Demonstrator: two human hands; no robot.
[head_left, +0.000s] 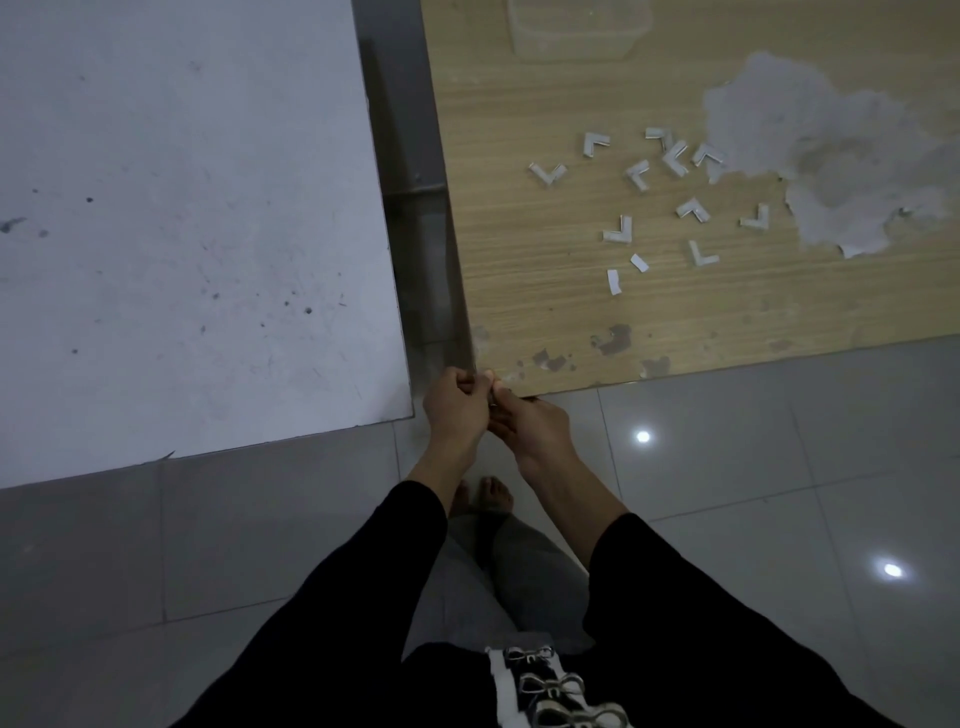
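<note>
Curled fingers of the left hand (457, 402) and right hand (530, 423) pinch a small dark piece (492, 399) between them, right at the near corner of the wooden table (545, 312). Just left runs a narrow gap (415, 208) along the white board (182, 208). Farther ahead and right, L-shaped brackets (691, 208) lie scattered on the wood. Beyond them stands a clear tub (576, 31), its inside too blurred to read.

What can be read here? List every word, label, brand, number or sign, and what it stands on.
None can be read.
The L-shaped pieces on the wooden table: blank.
The white board: only dark specks.
The clear container: no label shows.
The small piece pinched between left hand and right hand: too small and dark to tell.
The dark garment: bow trims, no letters.
</note>
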